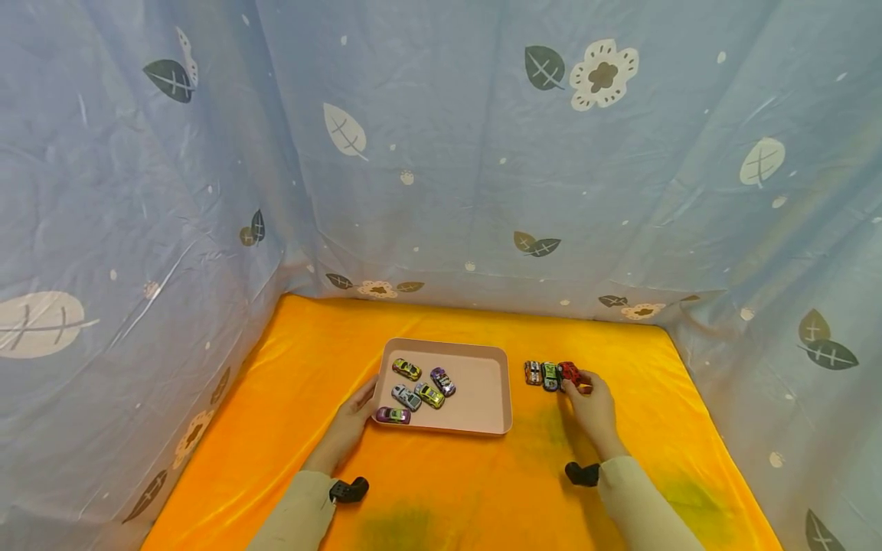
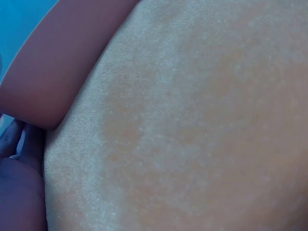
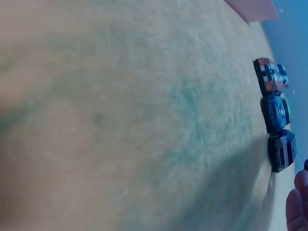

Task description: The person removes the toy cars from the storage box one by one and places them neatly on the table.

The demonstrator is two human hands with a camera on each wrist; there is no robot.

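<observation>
A pink tray point(image 1: 475, 430) lies on the yellow cloth with several toy cars in its left half, among them a purple-and-green car point(image 1: 393, 415) in the near left corner. My left hand point(image 1: 350, 417) rests against the tray's left side, its fingers straight along the outer wall. Right of the tray, my right hand point(image 1: 594, 405) pinches a red toy car point(image 1: 570, 373) between thumb and fingers. Beside it stand a green toy car point(image 1: 550, 375) and an orange-and-white toy car point(image 1: 533, 373), side by side. In the right wrist view, a dark-looking car point(image 3: 282, 150) ends the row near my fingertips.
Yellow plush cloth point(image 1: 455, 490) covers the surface under everything. Blue patterned curtains point(image 1: 441, 191) enclose it at the back and both sides. A black wrist mount point(image 1: 582, 474) sits at my right cuff, another mount point(image 1: 349, 490) at my left.
</observation>
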